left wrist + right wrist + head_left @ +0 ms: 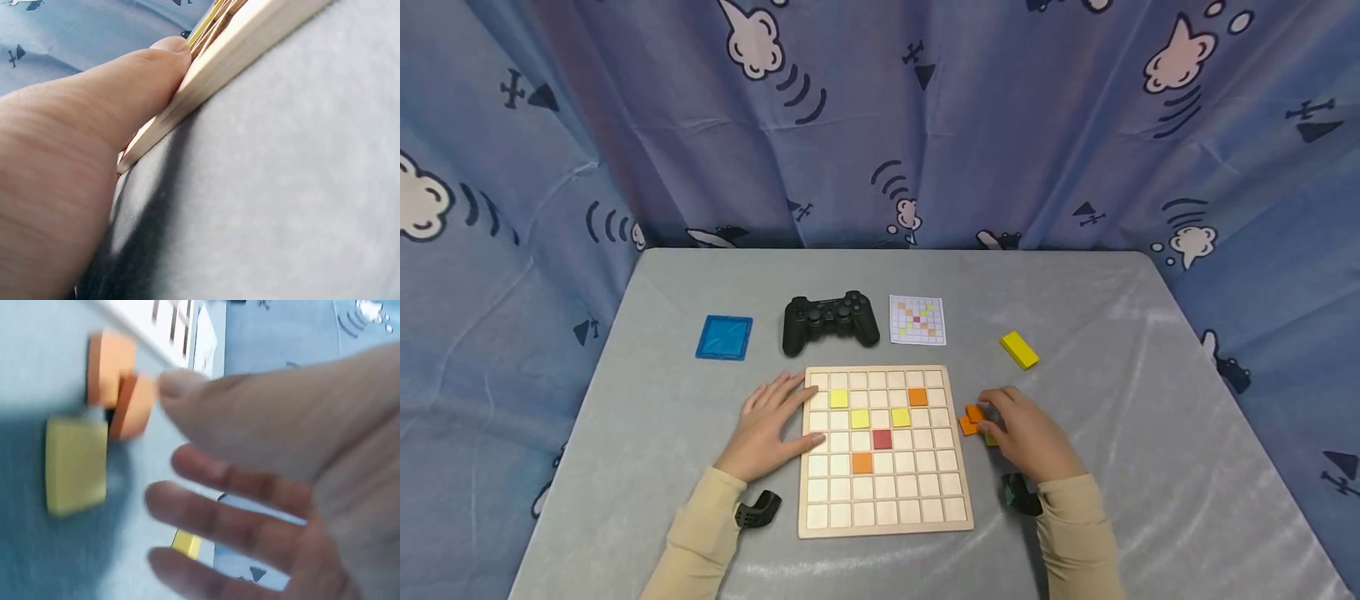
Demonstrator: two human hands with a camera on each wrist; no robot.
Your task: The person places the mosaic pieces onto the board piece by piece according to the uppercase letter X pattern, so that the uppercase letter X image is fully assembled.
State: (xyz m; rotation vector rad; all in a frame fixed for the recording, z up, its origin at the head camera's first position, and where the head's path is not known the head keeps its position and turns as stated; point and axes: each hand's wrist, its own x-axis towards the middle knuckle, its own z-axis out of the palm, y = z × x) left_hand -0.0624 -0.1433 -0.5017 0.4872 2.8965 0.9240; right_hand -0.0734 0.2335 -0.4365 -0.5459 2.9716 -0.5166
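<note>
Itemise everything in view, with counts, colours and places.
Table: 1, grey, beneath everything loose
Grid board: 1, pale wood, table centre
Set-in tiles: 3 yellow, 2 orange, 1 red, in the board
Loose tiles: 2 orange, 1 yellow, right of the board
Block: 1, yellow, back right
Game controller: 1, black, behind the board
Pattern card: 1, white, right of the controller
Square tray: 1, blue, left of the controller
Printed curtain: at least 1, blue, background
Wrist devices: 2, black, one per arm
Sleeves: 2, beige, front
Left hand: 1, board's left edge
Right hand: 1, by the loose tiles
</note>
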